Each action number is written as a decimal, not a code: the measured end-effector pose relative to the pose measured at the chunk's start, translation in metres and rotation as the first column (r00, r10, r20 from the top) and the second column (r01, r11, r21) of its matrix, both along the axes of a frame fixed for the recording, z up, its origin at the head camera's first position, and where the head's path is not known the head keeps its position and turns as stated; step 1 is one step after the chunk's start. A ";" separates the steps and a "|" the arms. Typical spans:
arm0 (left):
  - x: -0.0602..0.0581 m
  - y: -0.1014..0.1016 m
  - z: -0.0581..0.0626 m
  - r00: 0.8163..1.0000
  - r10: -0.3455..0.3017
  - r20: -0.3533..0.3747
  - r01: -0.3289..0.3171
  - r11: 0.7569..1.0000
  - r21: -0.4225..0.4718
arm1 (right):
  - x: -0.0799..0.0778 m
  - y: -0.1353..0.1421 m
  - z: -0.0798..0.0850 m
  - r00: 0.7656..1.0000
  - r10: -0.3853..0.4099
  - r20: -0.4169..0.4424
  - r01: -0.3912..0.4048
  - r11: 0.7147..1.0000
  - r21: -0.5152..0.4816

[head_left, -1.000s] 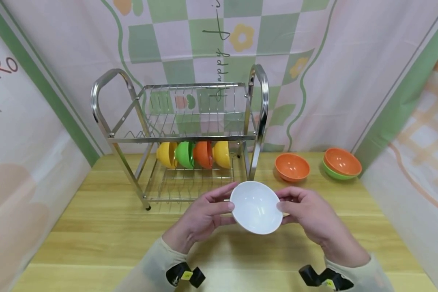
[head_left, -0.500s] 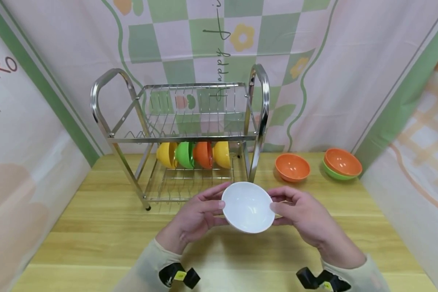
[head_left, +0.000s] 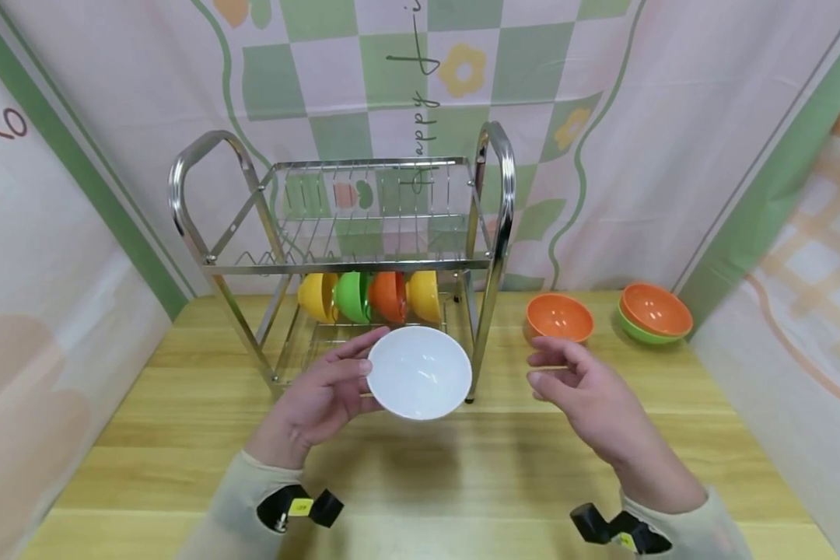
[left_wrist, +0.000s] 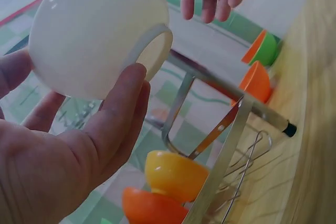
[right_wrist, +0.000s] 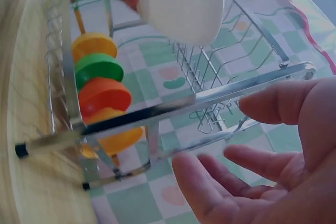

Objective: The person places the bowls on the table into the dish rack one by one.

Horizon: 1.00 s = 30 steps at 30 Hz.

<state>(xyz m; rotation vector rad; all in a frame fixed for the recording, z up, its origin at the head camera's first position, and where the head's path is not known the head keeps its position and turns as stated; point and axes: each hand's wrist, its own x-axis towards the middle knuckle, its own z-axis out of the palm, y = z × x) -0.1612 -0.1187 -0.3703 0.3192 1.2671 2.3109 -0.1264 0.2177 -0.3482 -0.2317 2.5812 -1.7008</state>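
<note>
Head view: the left grip (head_left: pixel 327 395) pinches the white bowl (head_left: pixel 420 373) by its side before the rack (head_left: pixel 350 268); the right grip (head_left: pixel 593 398), loosely bent, holds nothing. Four racked bowls (head_left: pixel 388 297) look done; this and three bowls (head_left: pixel 558 313) on the worktop (head_left: pixel 147 467) seem left.

Head view as dial. 12 o'clock: handwritten-style word "Happy" (head_left: pixel 418 134) on the green-and-white checkered back curtain (head_left: pixel 455 148), running bottom to top; its H sits behind rack wires (head_left: pixel 420 218). Above it, a second word (head_left: pixel 420 60), cut by top edge, maybe "Ji" or "Li". Between 9 and 10: brown "RO" (head_left: pixel 0 126) on left side curtain (head_left: pixel 49 233), R clipped at the edge. 7 and between 4 and 5: yellow stickers (head_left: pixel 300 507) on black wrist mounts (head_left: pixel 325 508), print too small to read.
</note>
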 end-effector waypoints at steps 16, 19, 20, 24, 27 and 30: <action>-0.005 -0.019 -0.004 0.994 0.109 -0.004 -0.109 0.992 -0.064 | -0.025 -0.022 0.002 0.973 -0.057 -0.222 0.059 0.998 0.004; -0.007 -0.020 -0.004 0.992 0.123 -0.010 -0.124 0.989 -0.077 | -0.031 -0.030 0.003 0.968 -0.057 -0.244 0.053 0.998 -0.023; -0.007 -0.021 -0.005 0.991 0.130 -0.010 -0.131 0.988 -0.078 | -0.034 -0.033 0.003 0.966 -0.057 -0.251 0.051 0.998 -0.031; -0.008 -0.024 -0.005 0.986 0.164 -0.004 -0.164 0.983 -0.081 | -0.042 -0.042 0.004 0.958 -0.059 -0.281 0.051 0.998 -0.038; -0.009 -0.026 -0.005 0.983 0.185 -0.015 -0.186 0.979 -0.084 | -0.046 -0.046 0.003 0.950 -0.068 -0.303 0.054 0.997 -0.054; -0.009 -0.029 -0.005 0.979 0.200 -0.036 -0.202 0.975 -0.091 | -0.051 -0.049 0.002 0.940 -0.077 -0.333 0.055 0.996 -0.076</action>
